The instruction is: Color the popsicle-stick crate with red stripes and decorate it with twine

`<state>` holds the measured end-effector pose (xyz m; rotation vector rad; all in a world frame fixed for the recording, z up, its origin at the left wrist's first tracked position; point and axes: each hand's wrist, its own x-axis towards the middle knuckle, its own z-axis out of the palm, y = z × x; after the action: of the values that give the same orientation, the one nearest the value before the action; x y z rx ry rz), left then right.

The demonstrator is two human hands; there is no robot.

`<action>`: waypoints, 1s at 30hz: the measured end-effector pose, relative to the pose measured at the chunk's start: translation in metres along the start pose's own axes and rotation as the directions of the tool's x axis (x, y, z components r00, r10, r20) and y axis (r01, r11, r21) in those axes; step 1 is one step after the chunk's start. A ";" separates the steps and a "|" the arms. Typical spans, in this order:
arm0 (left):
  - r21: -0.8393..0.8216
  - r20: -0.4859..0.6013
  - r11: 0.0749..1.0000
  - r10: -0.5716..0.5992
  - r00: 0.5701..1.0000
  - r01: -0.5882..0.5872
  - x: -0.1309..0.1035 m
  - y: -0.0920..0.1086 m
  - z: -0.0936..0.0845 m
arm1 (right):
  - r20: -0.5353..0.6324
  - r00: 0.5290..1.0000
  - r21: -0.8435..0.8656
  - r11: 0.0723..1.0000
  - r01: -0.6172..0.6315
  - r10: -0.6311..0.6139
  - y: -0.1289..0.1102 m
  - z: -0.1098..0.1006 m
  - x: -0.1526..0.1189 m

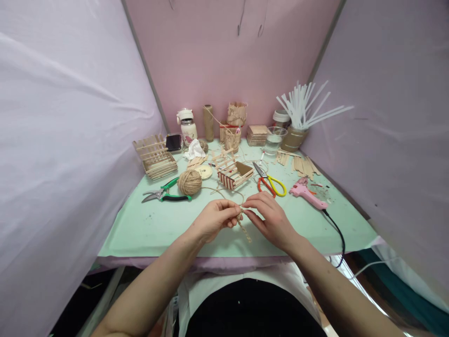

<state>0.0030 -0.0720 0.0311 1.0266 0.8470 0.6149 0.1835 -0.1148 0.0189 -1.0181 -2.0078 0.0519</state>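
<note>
Over the front of the table, my left hand (pixel 221 216) pinches a piece of jute twine (pixel 244 229), whose knotted or braided end hangs below the fingers. Close on its right, my right hand (pixel 268 219) has its thumb and fingertips closed at the same twine, near the top of the knotted part. A strand runs back from the hands toward the ball of twine (pixel 190 182). Just beyond my hands sits a small craft-stick box (pixel 235 176) with red-and-white striped edging. Scissors (pixel 269 180) with red and yellow handles lie behind my right hand.
Green-handled pruning shears (pixel 166 193) lie at left, near a slatted stick basket (pixel 156 159). A pink glue gun (pixel 308 194) with a black cord rests at right. Behind stand a jar of white glue sticks (pixel 296 135), a water cup (pixel 274 140), loose craft sticks (pixel 304 167) and a bottle (pixel 188 128).
</note>
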 end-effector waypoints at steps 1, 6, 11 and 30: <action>0.035 -0.002 0.999 0.023 1.000 -0.022 0.000 0.000 0.000 | 0.005 1.000 0.023 0.999 -0.022 0.022 0.001 0.000 0.000; 0.166 -0.018 0.979 0.121 0.992 -0.117 -0.002 -0.004 0.002 | 0.077 0.987 0.099 0.984 -0.147 0.139 0.000 0.000 0.001; 0.251 -0.073 0.957 0.169 0.983 -0.146 -0.004 -0.011 0.006 | 0.098 0.951 0.163 0.938 -0.306 0.293 -0.005 -0.002 0.003; 0.249 -0.104 0.945 0.242 0.965 -0.210 0.001 -0.020 0.008 | 0.434 0.587 0.446 0.403 -0.799 0.683 -0.009 -0.005 0.009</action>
<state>0.0108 -0.0835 0.0142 1.3232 0.9425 0.7985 0.1789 -0.1163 0.0316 -1.4136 -1.3158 1.2650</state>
